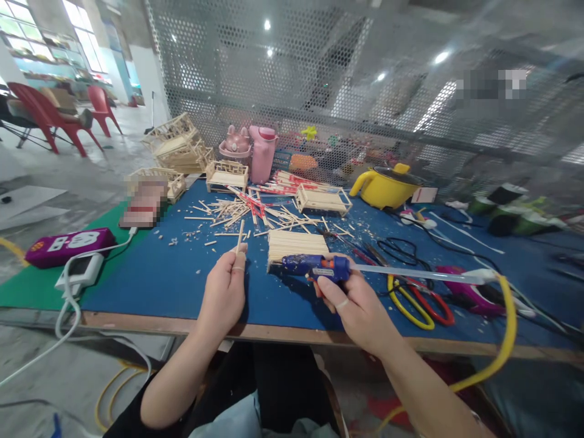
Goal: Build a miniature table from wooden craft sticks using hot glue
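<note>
My right hand [353,304] is wrapped round a blue glue gun [303,266], with a long translucent glue stick [406,272] running out of its back end. The gun's nozzle points left, at the near edge of a flat panel of wooden sticks laid side by side [296,242]; whether it touches the panel I cannot tell. To the left of the panel, my left hand [227,283] pinches a short wooden stick [239,234] that stands nearly upright. Loose wooden sticks [232,210] lie scattered just beyond both hands.
Small stick-built beds [323,199] stand at the back. To the right lie scissors with yellow handles [408,304], red-handled scissors [433,301] and black cords. A yellow pot [387,187] and a pink bottle [263,155] stand before the mesh screen. A phone [145,204] is at left.
</note>
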### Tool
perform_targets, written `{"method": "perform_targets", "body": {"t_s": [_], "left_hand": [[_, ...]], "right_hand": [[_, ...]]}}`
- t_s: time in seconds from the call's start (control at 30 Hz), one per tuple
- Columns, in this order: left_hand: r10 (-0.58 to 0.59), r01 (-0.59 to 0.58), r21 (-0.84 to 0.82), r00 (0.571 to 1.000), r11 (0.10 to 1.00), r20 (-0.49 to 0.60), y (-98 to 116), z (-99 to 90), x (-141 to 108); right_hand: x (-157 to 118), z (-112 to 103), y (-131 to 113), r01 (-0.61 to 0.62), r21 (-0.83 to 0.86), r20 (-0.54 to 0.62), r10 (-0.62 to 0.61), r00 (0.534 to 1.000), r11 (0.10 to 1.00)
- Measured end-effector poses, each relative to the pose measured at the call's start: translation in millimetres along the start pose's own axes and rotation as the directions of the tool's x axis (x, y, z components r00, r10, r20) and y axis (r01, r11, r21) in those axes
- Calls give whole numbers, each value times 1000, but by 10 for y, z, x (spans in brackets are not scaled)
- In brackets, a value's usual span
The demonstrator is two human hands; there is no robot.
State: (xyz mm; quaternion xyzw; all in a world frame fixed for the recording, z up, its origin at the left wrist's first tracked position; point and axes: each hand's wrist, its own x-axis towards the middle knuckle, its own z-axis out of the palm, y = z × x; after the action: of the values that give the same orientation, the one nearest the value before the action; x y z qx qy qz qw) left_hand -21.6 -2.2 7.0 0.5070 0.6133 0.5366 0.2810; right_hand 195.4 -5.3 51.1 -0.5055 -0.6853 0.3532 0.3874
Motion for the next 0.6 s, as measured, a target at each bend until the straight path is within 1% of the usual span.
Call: {"method": "perform_targets", "body": {"t_s": [0.1, 0.27, 0.33, 0.37, 0.43, 0.5, 0.57, 0.6], "left_hand": [[9, -9, 7, 1000, 1000, 13, -10, -1, 2], [-27, 27, -7, 1000, 1000, 14, -25, 7, 6], [-33, 33, -15, 999, 999, 10, -19, 10, 2], [-30, 30, -19, 1000, 999, 10, -14, 9, -2], [-16, 17, -22, 1000, 1000, 10, -6, 3, -14], [-13, 13, -22, 1000, 1000, 10, -9, -8, -30], [-24, 24, -43, 1000, 999, 3, -30, -18, -43], [-33, 33, -57, 999, 998, 4, -47, -20, -47]], "right_hand": [[-30, -77, 49, -2, -35, 5, 2, 1000, 999], [-63, -48, 82, -23, 57, 51, 20, 998, 998], [-57, -81, 67, -22, 66, 28, 21, 999, 998], [-47, -142, 59, -15, 68, -5, 16, 1000, 998], [-6, -367, 53, 5, 53, -101, 0, 995, 999], [82, -708, 62, 38, -33, -219, -45, 975, 999], [237, -1093, 83, 105, -230, -322, -177, 930, 968], [345, -1273, 98, 133, -357, -329, -258, 909, 924]]}}
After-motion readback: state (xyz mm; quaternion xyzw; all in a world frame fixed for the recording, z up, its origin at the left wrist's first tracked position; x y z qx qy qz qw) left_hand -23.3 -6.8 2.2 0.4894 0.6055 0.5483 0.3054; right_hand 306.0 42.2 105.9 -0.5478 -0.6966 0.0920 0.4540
